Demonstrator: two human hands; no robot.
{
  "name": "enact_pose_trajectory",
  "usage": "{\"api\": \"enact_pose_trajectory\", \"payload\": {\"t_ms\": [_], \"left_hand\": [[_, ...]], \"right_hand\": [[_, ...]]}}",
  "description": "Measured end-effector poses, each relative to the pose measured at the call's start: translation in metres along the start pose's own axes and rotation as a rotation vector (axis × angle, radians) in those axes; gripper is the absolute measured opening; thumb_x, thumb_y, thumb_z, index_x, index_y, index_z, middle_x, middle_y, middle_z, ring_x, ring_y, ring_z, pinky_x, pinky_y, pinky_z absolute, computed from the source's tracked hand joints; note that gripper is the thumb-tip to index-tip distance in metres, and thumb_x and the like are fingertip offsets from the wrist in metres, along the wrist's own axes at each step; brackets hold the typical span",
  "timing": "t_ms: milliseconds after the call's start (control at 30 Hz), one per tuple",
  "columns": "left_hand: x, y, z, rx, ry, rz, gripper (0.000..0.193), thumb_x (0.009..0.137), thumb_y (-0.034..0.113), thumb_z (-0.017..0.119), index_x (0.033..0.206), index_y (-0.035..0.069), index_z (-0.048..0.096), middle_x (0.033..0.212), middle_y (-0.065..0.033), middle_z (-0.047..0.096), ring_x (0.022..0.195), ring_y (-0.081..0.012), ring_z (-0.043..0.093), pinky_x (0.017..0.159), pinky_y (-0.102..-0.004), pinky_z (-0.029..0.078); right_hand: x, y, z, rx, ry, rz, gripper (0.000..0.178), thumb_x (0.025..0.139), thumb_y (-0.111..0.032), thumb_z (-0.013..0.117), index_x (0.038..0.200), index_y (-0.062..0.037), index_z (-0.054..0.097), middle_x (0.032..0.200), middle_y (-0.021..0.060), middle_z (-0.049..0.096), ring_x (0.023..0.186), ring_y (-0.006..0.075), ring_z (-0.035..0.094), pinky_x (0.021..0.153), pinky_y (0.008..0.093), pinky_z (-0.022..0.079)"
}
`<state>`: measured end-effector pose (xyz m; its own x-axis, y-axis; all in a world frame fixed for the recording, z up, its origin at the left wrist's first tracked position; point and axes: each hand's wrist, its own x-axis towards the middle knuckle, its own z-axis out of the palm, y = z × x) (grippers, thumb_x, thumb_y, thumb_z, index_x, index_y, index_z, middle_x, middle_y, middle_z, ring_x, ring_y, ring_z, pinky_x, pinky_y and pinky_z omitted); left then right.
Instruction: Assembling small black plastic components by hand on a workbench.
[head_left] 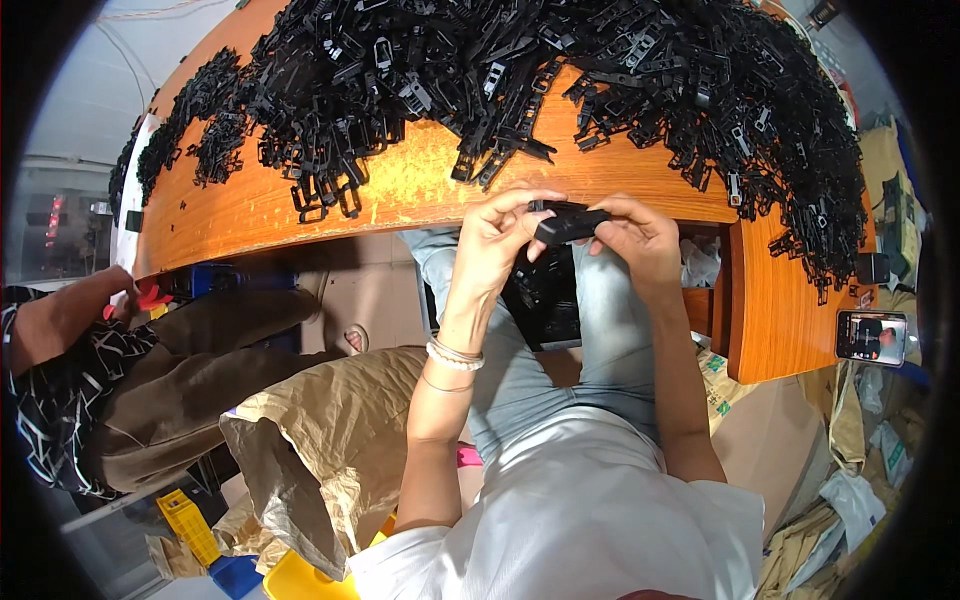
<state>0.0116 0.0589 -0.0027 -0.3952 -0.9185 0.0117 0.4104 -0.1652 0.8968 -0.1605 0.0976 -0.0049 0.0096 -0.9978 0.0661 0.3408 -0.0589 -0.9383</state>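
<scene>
Between my two hands, just off the desk's front edge and above my lap, is a black plastic part (570, 226). The fingers and thumb of my left hand (492, 238) pinch its left end. At the other end, my right hand (640, 240) grips it with thumb and fingertips. My fingers cover both ends, so its full shape is hidden. Beyond my hands, a big heap of black plastic frame-like parts (400, 80) covers the far side of the wooden desk (420, 170). A few loose parts (505, 150) stick out of the heap towards me.
To my left sits another person (190, 370), one arm at the desk edge. A crumpled brown paper sack (330, 410) stands by my left arm. At right are a lit phone (872, 338) and plastic bags (855, 505). A yellow crate (188, 525) lies lower left.
</scene>
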Motion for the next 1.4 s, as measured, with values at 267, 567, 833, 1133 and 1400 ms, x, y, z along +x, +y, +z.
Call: {"api": "enact_pose_trajectory", "payload": {"t_ms": [267,567,833,1133,1400], "left_hand": [[-0.001,0.02,0.006,0.375,0.095,-0.269,0.013,0.082,0.01,0.059,0.08,-0.002,0.059,0.076,-0.0049,0.061,0.059,-0.0067,0.054,0.053,-0.0197,0.044],[-0.02,0.017,0.004,0.715,-0.118,0.081,0.048,0.071,0.015,0.069,0.11,-0.005,0.051,0.092,-0.0168,0.061,0.075,-0.0185,0.059,0.069,-0.0275,0.046],[-0.03,0.024,0.011,0.859,-0.06,0.078,0.04,0.073,0.009,0.065,0.109,-0.003,0.052,0.087,-0.0127,0.063,0.078,-0.0104,0.058,0.07,-0.0239,0.046],[-0.034,0.011,0.005,0.808,-0.045,0.018,0.037,0.073,0.007,0.064,0.106,-0.005,0.053,0.083,-0.0137,0.064,0.073,-0.0145,0.063,0.064,-0.0232,0.048],[-0.035,0.013,-0.013,0.338,-0.119,-0.064,0.026,0.078,0.01,0.061,0.1,-0.003,0.058,0.081,-0.0088,0.064,0.069,-0.0156,0.062,0.06,-0.0238,0.048]], "right_hand": [[-0.005,-0.022,0.005,-0.523,-0.13,-0.179,0.02,0.069,0.007,0.06,0.088,0.0061,0.058,0.081,0.0069,0.056,0.066,0.0099,0.05,0.059,0.0192,0.04],[-0.013,-0.011,0.015,-0.673,-0.006,-0.309,0.02,0.067,0.003,0.063,0.086,0.0028,0.06,0.076,0.008,0.056,0.063,0.0121,0.049,0.056,0.0205,0.039],[-0.015,-0.009,0.014,-0.713,-0.024,-0.324,0.02,0.068,0.0,0.062,0.088,0.003,0.059,0.08,0.0095,0.057,0.067,0.015,0.052,0.059,0.0232,0.042],[-0.005,-0.013,0.018,-0.699,-0.077,-0.253,0.025,0.068,-0.003,0.057,0.093,0.0027,0.059,0.088,0.0108,0.056,0.076,0.019,0.054,0.071,0.0278,0.043],[-0.004,-0.005,0.017,-0.133,-0.106,0.093,0.016,0.075,-0.001,0.06,0.09,0.0052,0.06,0.077,0.0029,0.052,0.067,0.0064,0.051,0.056,0.018,0.041]]}}
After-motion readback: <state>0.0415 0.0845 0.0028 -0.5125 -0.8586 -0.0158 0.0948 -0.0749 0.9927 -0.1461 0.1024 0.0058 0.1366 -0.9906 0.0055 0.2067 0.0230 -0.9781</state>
